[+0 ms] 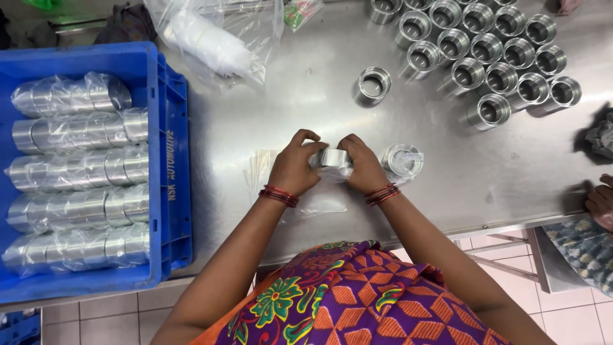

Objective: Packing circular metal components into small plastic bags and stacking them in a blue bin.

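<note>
My left hand (295, 165) and my right hand (364, 165) meet at the middle of the steel table (287, 102), both gripping one shiny metal ring in a clear plastic bag (332, 158). Each wrist carries red bangles. Just right of my right hand lies another bagged metal ring (403, 160). A small stack of flat clear bags (262, 169) lies under and left of my left hand.
A blue crate (169, 160) at the left holds several rows of bagged rings. Several bare metal rings (488, 54) stand grouped at the back right, with one apart (373, 84). A large clear bag (217, 38) lies at the back. Another person's hand (600, 201) shows at the right edge.
</note>
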